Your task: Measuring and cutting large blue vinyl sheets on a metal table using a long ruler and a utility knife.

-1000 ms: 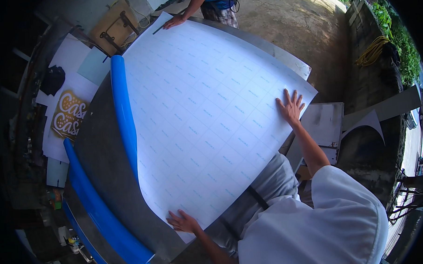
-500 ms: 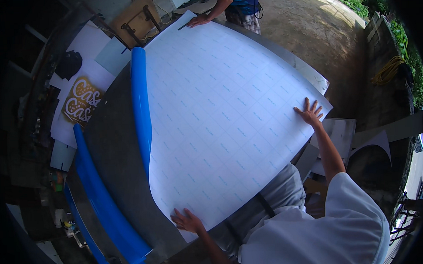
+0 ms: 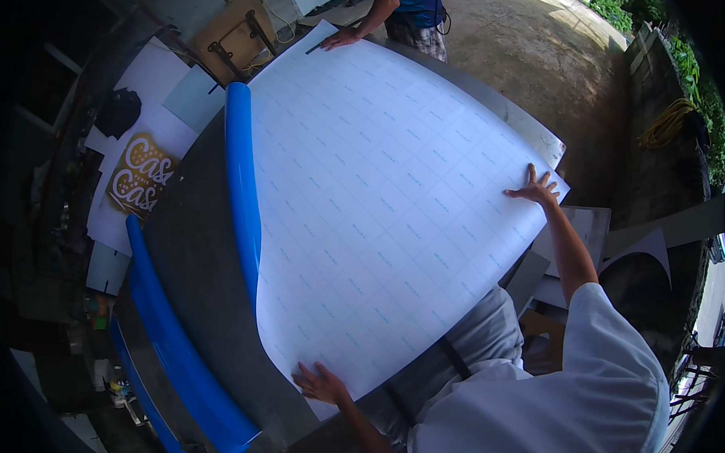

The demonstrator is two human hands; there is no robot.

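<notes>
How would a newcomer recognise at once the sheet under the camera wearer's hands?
Find the big dark table. Broad across it lies the sheet, beneath the left hand and right hand. Unlike the blue strips further left, its upper face is white with a faint grid.

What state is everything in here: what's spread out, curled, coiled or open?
White sheet: spread out, patterned side up.
Blue roll along its left edge: curled.
Blue strip at lower left: bowed.
Left hand: open, on the sheet.
Right hand: open, fingers spread, on the sheet.
Co-worker's hand: at the sheet's far end.
Yellow cord: coiled.
</notes>
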